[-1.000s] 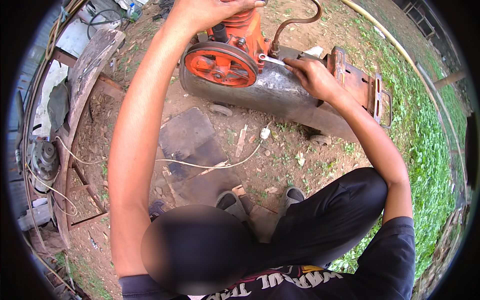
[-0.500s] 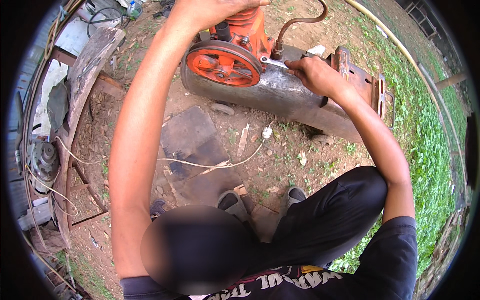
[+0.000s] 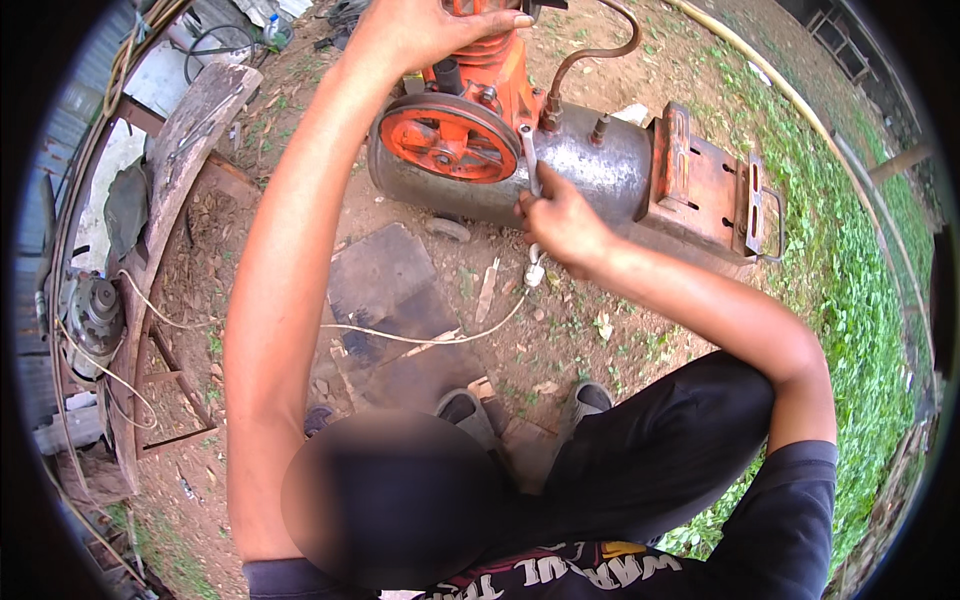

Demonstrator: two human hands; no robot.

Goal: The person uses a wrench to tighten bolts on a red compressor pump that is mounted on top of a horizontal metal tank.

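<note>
An orange air compressor pump with a grooved pulley at its near side is mounted on a grey metal tank. My left hand grips the pump's finned upper part, its thumb laid across the fins; the other fingers are partly cut off by the top edge. In my right hand is a combination wrench, fingers closed round its shank. The wrench's ring end sits at the pump's base, just right of the pulley, and its handle points toward me. Whether the ring encloses a bolt is too small to tell.
A bent copper pipe rises from a fitting beside the pump. The tank carries a rusty bracket at its right end. A pale cable with a white plug crosses the dirt and a flat board. A wooden bench stands left.
My right hand has swung the wrench from pointing right to pointing toward me, moving left and nearer. The left hand stays on the pump. The view has shifted slightly.
</note>
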